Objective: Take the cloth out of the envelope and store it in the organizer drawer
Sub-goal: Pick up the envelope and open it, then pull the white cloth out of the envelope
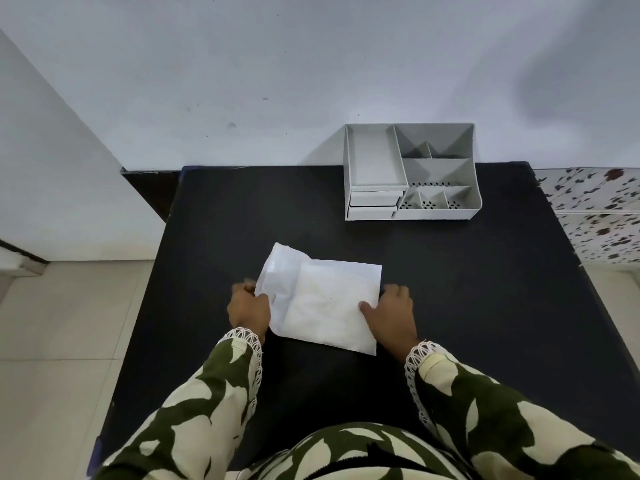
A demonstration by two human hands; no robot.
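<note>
A white envelope (322, 299) lies flat in the middle of the black table (485, 289), its flap end raised at the left. The cloth is hidden inside; only a pale bulge shows. My left hand (247, 308) grips the envelope's left flap edge. My right hand (391, 315) presses on its right edge, thumb on top. The grey organizer (412, 171) stands at the table's far edge, against the wall, with two small drawers (374, 202) shut at its front left.
The organizer has an open tray on the left and several empty compartments on the right. A white wall runs behind the table. Tiled floor lies to the left, a patterned surface (595, 209) to the right.
</note>
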